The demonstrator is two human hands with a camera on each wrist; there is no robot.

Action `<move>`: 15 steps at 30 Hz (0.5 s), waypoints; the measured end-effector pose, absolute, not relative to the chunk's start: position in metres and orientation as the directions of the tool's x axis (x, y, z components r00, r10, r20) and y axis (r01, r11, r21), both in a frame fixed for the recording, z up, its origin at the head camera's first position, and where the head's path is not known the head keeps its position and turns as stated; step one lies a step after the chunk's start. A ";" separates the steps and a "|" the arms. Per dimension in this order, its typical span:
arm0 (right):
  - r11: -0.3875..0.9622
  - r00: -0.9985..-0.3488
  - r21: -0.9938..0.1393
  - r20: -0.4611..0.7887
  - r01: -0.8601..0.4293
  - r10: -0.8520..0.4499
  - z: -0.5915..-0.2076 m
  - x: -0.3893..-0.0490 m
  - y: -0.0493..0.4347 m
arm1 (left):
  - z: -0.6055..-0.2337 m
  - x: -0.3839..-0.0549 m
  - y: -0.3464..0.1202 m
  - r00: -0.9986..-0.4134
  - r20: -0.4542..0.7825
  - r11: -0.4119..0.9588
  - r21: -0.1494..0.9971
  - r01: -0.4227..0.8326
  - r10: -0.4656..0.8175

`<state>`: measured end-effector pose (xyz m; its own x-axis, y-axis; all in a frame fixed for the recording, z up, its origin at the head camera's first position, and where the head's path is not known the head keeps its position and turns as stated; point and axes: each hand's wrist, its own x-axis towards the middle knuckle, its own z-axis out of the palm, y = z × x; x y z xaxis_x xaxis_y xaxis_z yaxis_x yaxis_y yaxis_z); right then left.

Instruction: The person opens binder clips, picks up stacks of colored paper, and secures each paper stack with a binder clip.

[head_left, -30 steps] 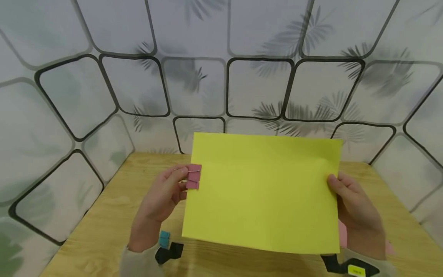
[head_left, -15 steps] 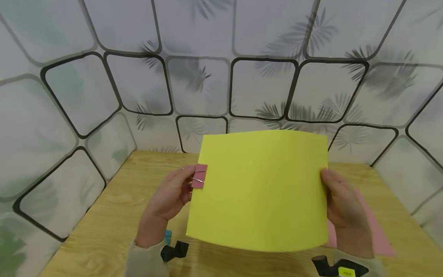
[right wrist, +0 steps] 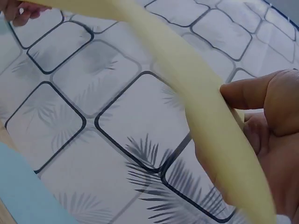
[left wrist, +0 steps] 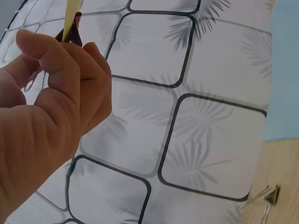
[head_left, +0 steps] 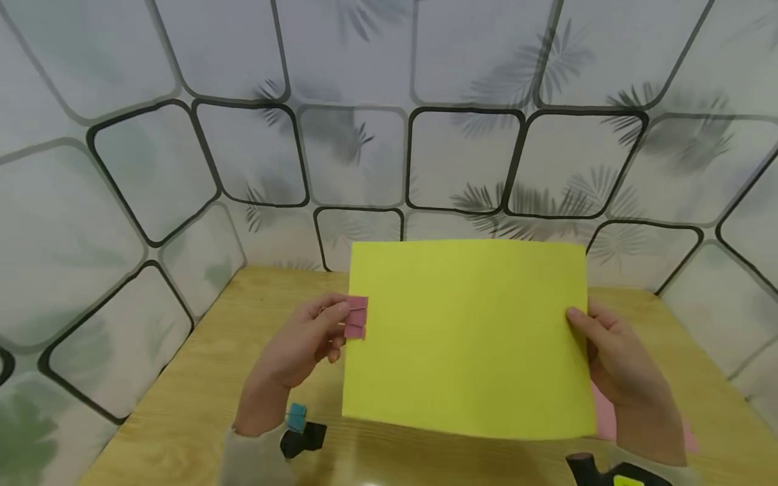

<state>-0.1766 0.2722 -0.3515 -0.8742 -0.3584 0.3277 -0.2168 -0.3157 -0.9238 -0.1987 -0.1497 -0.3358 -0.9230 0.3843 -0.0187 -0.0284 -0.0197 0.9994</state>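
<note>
A yellow sheet of paper (head_left: 468,337) is held up facing the head camera, slightly bowed. On its left edge sits a pink binder clip (head_left: 356,329), which my left hand (head_left: 306,337) pinches between thumb and fingers. My right hand (head_left: 626,358) grips the sheet's right edge, thumb in front and the other fingers mostly hidden behind it. From the left wrist, the paper shows edge-on in the clip's jaws, above the curled fingers. The right wrist view shows the sheet's curved edge (right wrist: 210,121) beside the thumb.
A blue binder clip (head_left: 296,418) lies on the wooden table (head_left: 200,391) near my left wrist. Pink paper (head_left: 604,413) lies partly hidden under the right forearm. A light blue sheet (left wrist: 285,70) appears at the side of the left wrist view. Patterned curtain-like walls (head_left: 365,155) surround the table.
The yellow sheet bowed as my hands came closer together half a second ago; now the hands are farther apart and the sheet is flatter. Both grips stay the same.
</note>
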 end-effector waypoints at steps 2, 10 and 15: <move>-0.277 -0.894 -0.931 0.322 -0.239 -0.310 -0.351 -0.173 0.275 | -0.335 -0.198 -0.156 -0.923 -0.006 -0.001 1.000 -0.007 0.386; 0.051 -0.922 -0.927 0.363 -0.372 -0.132 -0.352 -0.164 0.272 | -0.336 -0.188 -0.183 -0.847 0.165 0.164 0.945 0.282 0.506; -0.023 -0.888 -0.902 0.429 -0.432 -0.167 -0.352 -0.163 0.276 | -0.340 -0.184 -0.179 -0.835 0.233 0.103 0.940 0.324 0.498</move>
<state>-0.1633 0.2759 -0.3519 -0.8877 -0.1670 0.4291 -0.4316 -0.0233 -0.9018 -0.1838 -0.1789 -0.3400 -0.8352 0.4981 0.2331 0.3239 0.1030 0.9405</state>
